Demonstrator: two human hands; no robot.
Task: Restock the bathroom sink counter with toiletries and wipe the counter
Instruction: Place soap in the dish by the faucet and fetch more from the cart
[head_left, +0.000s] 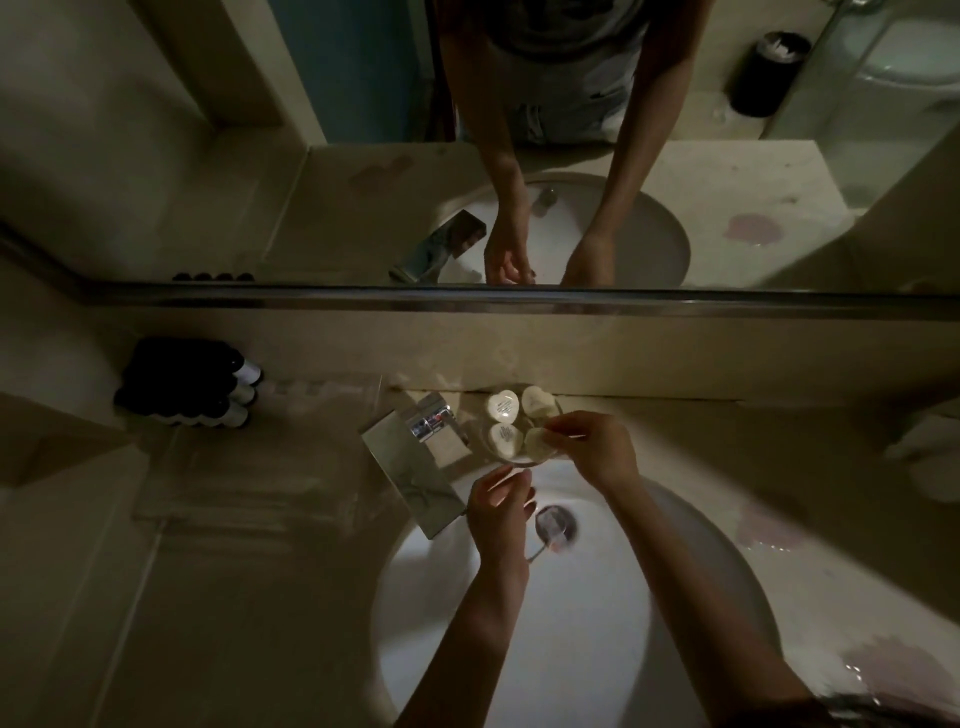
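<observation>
Two hands (501, 501) (597, 449), four soaps (503, 406) (540, 401) (505, 435) (537, 440), one dish (515, 460)

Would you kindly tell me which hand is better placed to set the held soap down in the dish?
Right. The right hand pinches the soap just over the dish; the left hand hovers over the basin, apparently empty.

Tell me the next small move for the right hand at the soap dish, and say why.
Probably set the white heart-shaped soap pinched by the right hand down into the front-right spot of the small clear glass dish and let go: three matching soaps already fill the other spots, and it is right at that gap.
</observation>
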